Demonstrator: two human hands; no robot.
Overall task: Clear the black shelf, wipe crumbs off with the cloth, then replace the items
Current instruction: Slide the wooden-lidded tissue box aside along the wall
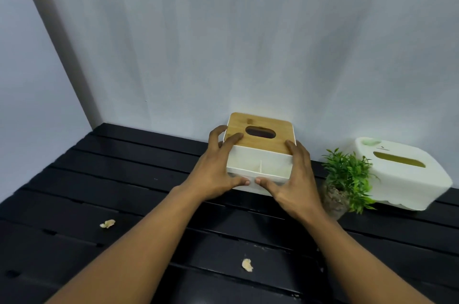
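Left hand point(214, 174) and right hand point(291, 179) clasp the white tissue box point(258, 162) from both sides, thumbs meeting in front.

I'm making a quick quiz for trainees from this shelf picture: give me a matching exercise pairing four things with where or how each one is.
Things:
1. wooden-lid tissue box
2. all-white tissue box
3. small plant
4. crumbs

States:
A. far right on the black shelf
B. gripped by the left hand and the right hand
C. scattered on the near slats
D. between the two boxes

Pairs: 1-B, 2-A, 3-D, 4-C
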